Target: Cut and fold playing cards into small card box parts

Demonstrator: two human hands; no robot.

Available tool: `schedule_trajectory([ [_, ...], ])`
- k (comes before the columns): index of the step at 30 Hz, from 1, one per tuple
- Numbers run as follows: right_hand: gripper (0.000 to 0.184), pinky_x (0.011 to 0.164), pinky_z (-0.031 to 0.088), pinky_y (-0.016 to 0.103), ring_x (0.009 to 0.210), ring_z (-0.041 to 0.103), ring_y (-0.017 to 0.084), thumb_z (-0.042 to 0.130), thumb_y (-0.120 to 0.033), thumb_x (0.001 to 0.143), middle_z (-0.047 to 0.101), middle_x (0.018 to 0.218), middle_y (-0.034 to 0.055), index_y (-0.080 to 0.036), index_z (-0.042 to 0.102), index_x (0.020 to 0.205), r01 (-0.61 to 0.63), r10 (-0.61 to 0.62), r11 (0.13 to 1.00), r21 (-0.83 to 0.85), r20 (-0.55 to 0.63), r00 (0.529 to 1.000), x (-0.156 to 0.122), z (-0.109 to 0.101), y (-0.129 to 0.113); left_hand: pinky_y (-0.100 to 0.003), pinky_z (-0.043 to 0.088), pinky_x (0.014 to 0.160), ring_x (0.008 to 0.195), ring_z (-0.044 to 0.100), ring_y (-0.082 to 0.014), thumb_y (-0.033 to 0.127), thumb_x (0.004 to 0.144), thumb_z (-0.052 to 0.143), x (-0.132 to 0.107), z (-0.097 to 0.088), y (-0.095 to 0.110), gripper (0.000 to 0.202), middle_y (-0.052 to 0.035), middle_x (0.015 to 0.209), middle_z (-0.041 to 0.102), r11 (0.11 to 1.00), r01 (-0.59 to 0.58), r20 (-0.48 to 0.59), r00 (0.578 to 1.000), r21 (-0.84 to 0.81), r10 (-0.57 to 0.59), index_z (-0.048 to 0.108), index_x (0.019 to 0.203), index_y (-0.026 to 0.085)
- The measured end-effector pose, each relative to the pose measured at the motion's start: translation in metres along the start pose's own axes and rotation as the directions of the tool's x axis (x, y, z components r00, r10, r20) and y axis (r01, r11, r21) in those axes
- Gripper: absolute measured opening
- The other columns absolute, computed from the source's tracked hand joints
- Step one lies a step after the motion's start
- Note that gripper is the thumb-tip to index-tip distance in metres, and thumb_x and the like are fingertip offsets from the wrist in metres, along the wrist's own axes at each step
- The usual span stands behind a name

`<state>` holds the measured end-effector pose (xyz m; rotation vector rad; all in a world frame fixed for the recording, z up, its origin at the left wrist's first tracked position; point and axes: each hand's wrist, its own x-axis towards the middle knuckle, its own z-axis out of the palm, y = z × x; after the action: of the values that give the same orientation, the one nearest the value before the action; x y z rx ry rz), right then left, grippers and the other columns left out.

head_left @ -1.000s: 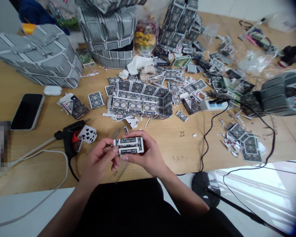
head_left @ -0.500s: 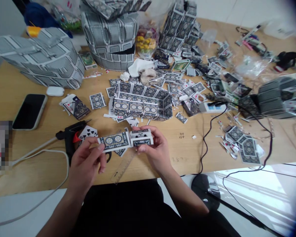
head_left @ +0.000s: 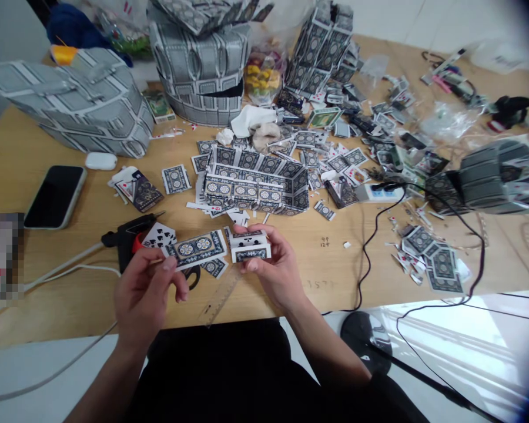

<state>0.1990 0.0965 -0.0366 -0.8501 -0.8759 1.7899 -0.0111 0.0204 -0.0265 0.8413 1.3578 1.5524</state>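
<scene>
Between the thumb and fingers of my left hand [head_left: 147, 291] is a flat strip of patterned playing card [head_left: 199, 249], blue-black with white edges. My right hand [head_left: 277, 265] grips a small folded playing-card piece [head_left: 250, 247], boxlike, with spade pips on its upper face. A narrow gap separates the strip from the folded piece. Just beyond both hands stands an open rectangular box made of cards [head_left: 255, 191]. Under the strip lie part of a cut card [head_left: 214, 267] and a black scissors handle [head_left: 194, 277].
A glue gun [head_left: 130, 235] with a white cable lies left of my hands. Nearby are a phone [head_left: 55, 197], a clear ruler [head_left: 220, 301], a power strip [head_left: 379, 192] with black cords, and loose cards [head_left: 443, 264]. Card-woven bags [head_left: 198, 64] stand at the back.
My left hand has moved left and slightly down with the card strip, widening the space from the folded piece. My right hand has shifted slightly left, still gripping that piece.
</scene>
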Motion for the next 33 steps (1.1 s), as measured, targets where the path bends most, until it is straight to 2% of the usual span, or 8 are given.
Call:
schedule_trajectory([
  [6, 0.057, 0.098, 0.068, 0.039, 0.115, 0.081, 0.024, 0.104, -0.025, 0.069, 0.082, 0.132, 0.0044, -0.029, 0.072, 0.116, 0.071, -0.071, 0.997, 0.002, 0.032, 0.997, -0.002, 0.001, 0.0, -0.019, 0.048, 0.04, 0.041, 0.059, -0.0131, 0.031, 0.099, 0.076, -0.001, 0.001, 0.001, 0.016, 0.0048, 0.052, 0.067, 0.974, 0.205, 0.036, 0.979, -0.095, -0.202, 0.062, 0.097, 0.024],
  [10, 0.057, 0.097, 0.067, 0.032, 0.111, 0.082, 0.019, 0.102, -0.013, 0.07, 0.083, 0.131, 0.0007, -0.03, 0.075, 0.117, 0.125, -0.126, 0.992, 0.014, 0.064, 0.99, -0.002, 0.002, -0.003, -0.017, 0.045, 0.037, 0.038, 0.056, -0.0127, 0.031, 0.095, 0.079, 0.002, 0.0, 0.001, 0.018, 0.0065, 0.049, 0.064, 0.961, 0.223, 0.012, 0.974, -0.163, -0.224, 0.063, 0.096, 0.025],
  [15, 0.055, 0.096, 0.067, 0.033, 0.111, 0.081, 0.021, 0.102, -0.014, 0.07, 0.083, 0.131, 0.0023, -0.029, 0.076, 0.116, 0.093, -0.095, 0.995, 0.025, 0.055, 0.994, -0.004, 0.003, -0.002, -0.02, 0.05, 0.041, 0.045, 0.063, -0.0142, 0.028, 0.097, 0.08, 0.001, 0.0, -0.001, 0.013, 0.0042, 0.058, 0.07, 0.986, 0.103, 0.034, 0.994, -0.134, -0.099, 0.068, 0.1, 0.024],
  [18, 0.052, 0.097, 0.067, 0.036, 0.11, 0.081, 0.022, 0.101, -0.022, 0.074, 0.082, 0.132, 0.0038, -0.029, 0.075, 0.118, 0.068, -0.07, 0.997, 0.048, 0.045, 0.997, -0.005, 0.001, 0.0, -0.027, 0.062, 0.056, 0.065, 0.075, -0.0185, 0.022, 0.095, 0.081, -0.002, -0.001, -0.004, 0.013, -0.0018, 0.081, 0.081, 0.997, -0.042, 0.023, 0.999, -0.067, 0.044, 0.074, 0.106, 0.023],
  [21, 0.05, 0.095, 0.068, 0.036, 0.107, 0.08, 0.022, 0.101, -0.027, 0.076, 0.081, 0.133, 0.0042, -0.029, 0.075, 0.119, 0.052, -0.055, 0.996, 0.071, 0.043, 0.998, -0.006, 0.0, 0.001, -0.033, 0.067, 0.067, 0.07, 0.078, -0.0197, 0.02, 0.088, 0.087, -0.004, -0.008, -0.007, 0.018, -0.0031, 0.093, 0.081, 0.99, -0.135, -0.011, 0.991, -0.038, 0.135, 0.08, 0.104, 0.022],
  [25, 0.052, 0.091, 0.068, 0.036, 0.108, 0.079, 0.023, 0.102, -0.028, 0.073, 0.082, 0.131, 0.0055, -0.028, 0.076, 0.118, 0.038, -0.04, 0.997, 0.061, 0.039, 0.998, -0.007, 0.0, 0.0, -0.029, 0.062, 0.063, 0.074, 0.075, -0.0207, 0.033, 0.084, 0.088, -0.004, -0.016, -0.009, 0.02, -0.0067, 0.09, 0.078, 0.979, -0.203, -0.055, 0.978, 0.007, 0.203, 0.086, 0.099, 0.02],
  [29, 0.052, 0.083, 0.069, 0.033, 0.103, 0.08, 0.023, 0.102, -0.03, 0.073, 0.083, 0.128, 0.0057, -0.028, 0.077, 0.118, 0.014, -0.02, 0.996, 0.089, 0.074, 0.997, -0.007, 0.0, -0.001, -0.024, 0.058, 0.067, 0.078, 0.072, -0.0176, 0.032, 0.086, 0.085, -0.002, -0.018, -0.006, 0.016, -0.0066, 0.088, 0.079, 0.96, -0.274, -0.055, 0.959, 0.06, 0.277, 0.088, 0.096, 0.02],
  [33, 0.05, 0.076, 0.067, 0.027, 0.097, 0.079, 0.019, 0.102, -0.029, 0.074, 0.084, 0.125, 0.0038, -0.029, 0.078, 0.119, 0.01, -0.023, 0.993, 0.122, 0.108, 0.994, -0.007, 0.0, -0.002, -0.024, 0.056, 0.064, 0.076, 0.071, -0.0172, 0.032, 0.085, 0.087, 0.001, -0.019, -0.008, 0.015, -0.0063, 0.085, 0.077, 0.972, -0.233, -0.054, 0.97, 0.039, 0.235, 0.088, 0.093, 0.02],
])
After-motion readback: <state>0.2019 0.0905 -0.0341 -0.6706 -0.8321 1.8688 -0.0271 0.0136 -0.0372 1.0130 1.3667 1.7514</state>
